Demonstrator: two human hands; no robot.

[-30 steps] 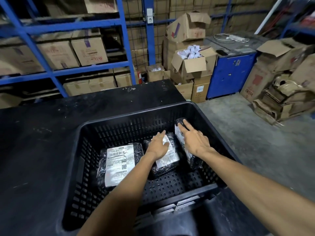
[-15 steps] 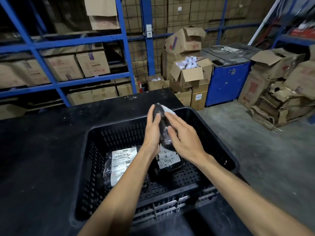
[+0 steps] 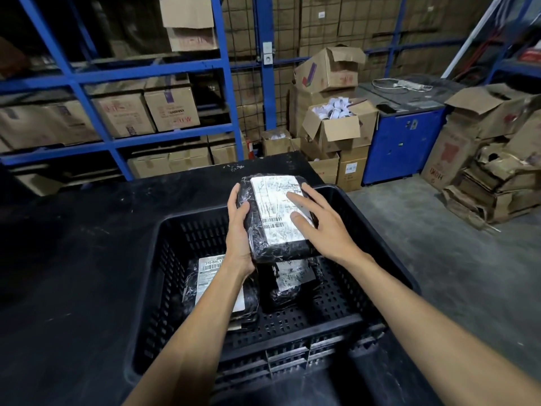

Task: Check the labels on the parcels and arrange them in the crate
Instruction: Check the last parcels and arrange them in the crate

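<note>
Parcels wrapped in black plastic are the matter here, and one of them, the held parcel (image 3: 273,221), is raised above the black crate (image 3: 377,238) with its white shipping label (image 3: 278,209) turned up toward the camera. The left hand (image 3: 238,230) grips the parcel's left edge, thumb on the top face and fingers curled underneath. The right hand (image 3: 319,227) lies spread and flat on the label and the parcel's right side, fingers extended rather than curled; whether it bears any of the weight cannot be told. Down on the crate's perforated floor lie two more: a left parcel (image 3: 205,276) with a label reading "310-BAL", partly hidden by the left forearm, and a middle parcel (image 3: 288,281) just beside it, directly beneath the raised one, its label crumpled. The crate sits on a black table (image 3: 73,259). Beyond the table stand blue shelving racks (image 3: 225,71) loaded with cardboard boxes (image 3: 171,108), a blue cabinet (image 3: 401,142), and a heap of flattened cartons (image 3: 491,177) on the concrete floor.
</note>
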